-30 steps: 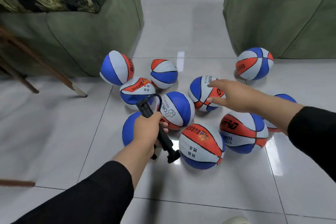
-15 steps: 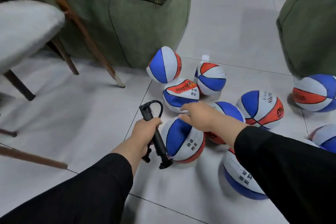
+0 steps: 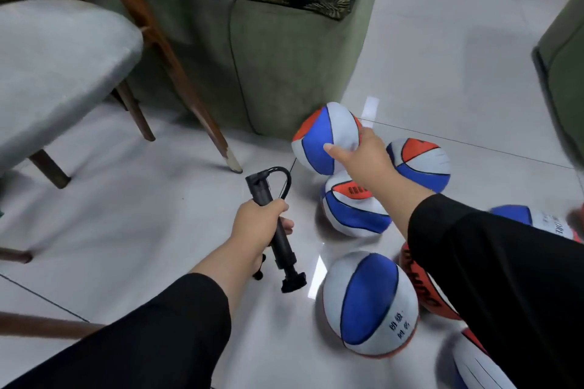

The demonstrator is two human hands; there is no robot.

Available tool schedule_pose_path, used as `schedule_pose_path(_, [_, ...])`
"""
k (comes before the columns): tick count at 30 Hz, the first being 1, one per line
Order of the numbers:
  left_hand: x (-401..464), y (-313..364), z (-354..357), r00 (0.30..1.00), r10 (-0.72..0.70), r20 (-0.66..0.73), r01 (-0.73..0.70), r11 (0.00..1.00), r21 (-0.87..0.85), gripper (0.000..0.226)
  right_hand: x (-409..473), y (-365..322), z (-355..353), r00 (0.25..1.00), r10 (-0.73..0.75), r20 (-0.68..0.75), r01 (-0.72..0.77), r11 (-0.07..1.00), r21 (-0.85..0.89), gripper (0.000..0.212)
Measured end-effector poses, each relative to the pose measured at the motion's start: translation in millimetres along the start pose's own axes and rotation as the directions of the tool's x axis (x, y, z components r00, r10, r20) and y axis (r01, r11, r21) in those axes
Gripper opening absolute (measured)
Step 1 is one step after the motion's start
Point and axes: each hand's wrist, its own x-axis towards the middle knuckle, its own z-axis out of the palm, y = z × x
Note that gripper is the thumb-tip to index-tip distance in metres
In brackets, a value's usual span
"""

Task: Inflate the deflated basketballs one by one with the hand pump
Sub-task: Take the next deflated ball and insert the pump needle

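Several red, white and blue basketballs lie on the tiled floor. My left hand (image 3: 259, 224) is closed around the barrel of a black hand pump (image 3: 274, 230), whose hose loops over its top and whose handle points down toward me. My right hand (image 3: 363, 158) reaches forward and grips the farthest ball (image 3: 319, 136), which rests beside the green sofa; thumb and fingers press into its soft, dented skin. Below it sits a dented ball (image 3: 350, 211), another lies to the right (image 3: 420, 164), and a rounder one (image 3: 366, 303) is nearest me.
A green sofa (image 3: 284, 66) with a leaf-print cushion stands just behind the balls. A grey upholstered chair (image 3: 57, 63) with wooden legs is at the left. Another green seat edge (image 3: 565, 50) is at the right. My right sleeve hides more balls at lower right.
My view has swung left and closer. My right hand has moved from the near balls forward to the farthest ball and taken hold of it. The left hand still holds the pump.
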Motion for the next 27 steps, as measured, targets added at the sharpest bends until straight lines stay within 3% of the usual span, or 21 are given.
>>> schedule_pose_path(5, [31.4, 3.9, -22.4, 0.999, -0.01, -0.031, 0.009, 0.999, -0.033, 0.014, 59.9, -24.7, 27.3, 0.985, 0.171, -0.023, -0.171, 0.985, -0.029, 0.132])
schedule_pose_path(9, [45.4, -8.0, -34.3, 0.998, -0.027, -0.056, 0.023, 0.997, -0.073, 0.01, 86.3, -28.9, 42.2, 0.97, 0.24, -0.036, -0.238, 0.97, 0.058, 0.141])
schedule_pose_path(18, [46.7, -14.3, -32.8, 0.992, -0.034, -0.118, 0.022, 0.995, -0.098, 0.009, 69.9, -48.5, 25.1, 0.964, 0.238, -0.12, -0.233, 0.971, 0.053, 0.1])
schedule_pose_path(27, [5.3, 29.2, -4.8, 0.992, 0.068, -0.11, -0.085, 0.984, -0.156, 0.017, -13.0, -48.4, -77.8, 0.969, 0.097, -0.225, -0.007, 0.929, 0.371, 0.07])
